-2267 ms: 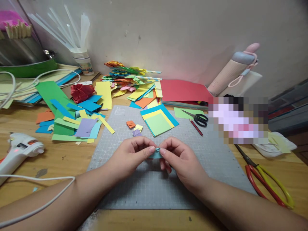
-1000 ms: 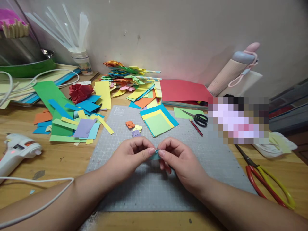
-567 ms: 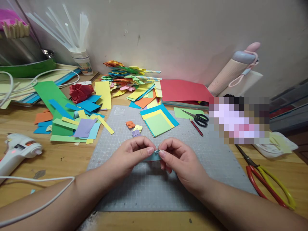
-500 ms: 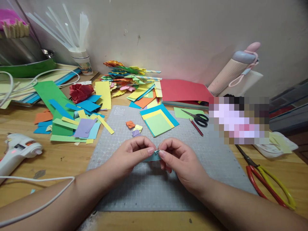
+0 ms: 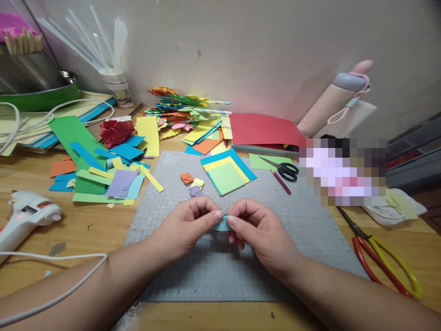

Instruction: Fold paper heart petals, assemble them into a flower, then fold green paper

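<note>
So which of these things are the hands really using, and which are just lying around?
In use:
- left hand and right hand, both pinching the small blue paper piece
- grey cutting mat under them

Just lying about:
- glue gun
- black scissors
- red-and-yellow scissors
- paper scraps
- stacked paper squares

A light blue paper piece [image 5: 220,224] sits over a grey gridded cutting mat [image 5: 310,230], near black-handled scissors [image 5: 284,170] and a red paper sheet [image 5: 262,129].

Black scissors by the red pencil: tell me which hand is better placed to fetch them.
Right hand, probably: the black scissors lie on its side of the mat. Both hands now pinch the blue paper; the left hand sits farther away.
</note>
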Motion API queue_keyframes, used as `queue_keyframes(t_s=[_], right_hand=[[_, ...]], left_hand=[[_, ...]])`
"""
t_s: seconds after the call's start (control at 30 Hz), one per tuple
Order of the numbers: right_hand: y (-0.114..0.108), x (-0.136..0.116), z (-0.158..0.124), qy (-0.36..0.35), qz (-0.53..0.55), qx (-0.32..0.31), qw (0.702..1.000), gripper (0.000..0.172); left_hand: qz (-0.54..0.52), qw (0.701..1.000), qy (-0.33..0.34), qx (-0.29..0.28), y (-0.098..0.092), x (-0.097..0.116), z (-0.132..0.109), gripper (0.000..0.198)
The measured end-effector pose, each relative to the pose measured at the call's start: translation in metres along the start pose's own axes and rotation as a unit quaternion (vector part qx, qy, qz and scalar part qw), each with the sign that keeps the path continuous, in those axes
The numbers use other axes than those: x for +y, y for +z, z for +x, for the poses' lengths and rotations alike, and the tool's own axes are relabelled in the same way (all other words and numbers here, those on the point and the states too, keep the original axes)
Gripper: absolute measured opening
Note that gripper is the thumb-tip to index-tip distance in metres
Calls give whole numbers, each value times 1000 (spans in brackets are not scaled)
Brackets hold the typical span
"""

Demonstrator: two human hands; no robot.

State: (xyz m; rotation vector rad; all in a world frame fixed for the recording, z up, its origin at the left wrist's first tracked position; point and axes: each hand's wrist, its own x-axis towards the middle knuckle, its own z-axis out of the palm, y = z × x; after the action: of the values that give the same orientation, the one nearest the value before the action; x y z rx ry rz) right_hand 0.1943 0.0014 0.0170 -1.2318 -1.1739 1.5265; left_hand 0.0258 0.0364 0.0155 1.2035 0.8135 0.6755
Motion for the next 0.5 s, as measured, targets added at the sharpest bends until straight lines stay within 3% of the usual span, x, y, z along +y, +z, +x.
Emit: queue_keyframes(t_s=[0.2, 0.5], right_hand=[[2, 2, -2, -45, -9, 6, 999, 15], [4, 2, -3, -53, -12, 1, 999, 15]], left_hand=[[10, 1000, 1, 0, 2, 4, 0, 21], [30, 999, 16, -21, 0, -2, 0, 18]])
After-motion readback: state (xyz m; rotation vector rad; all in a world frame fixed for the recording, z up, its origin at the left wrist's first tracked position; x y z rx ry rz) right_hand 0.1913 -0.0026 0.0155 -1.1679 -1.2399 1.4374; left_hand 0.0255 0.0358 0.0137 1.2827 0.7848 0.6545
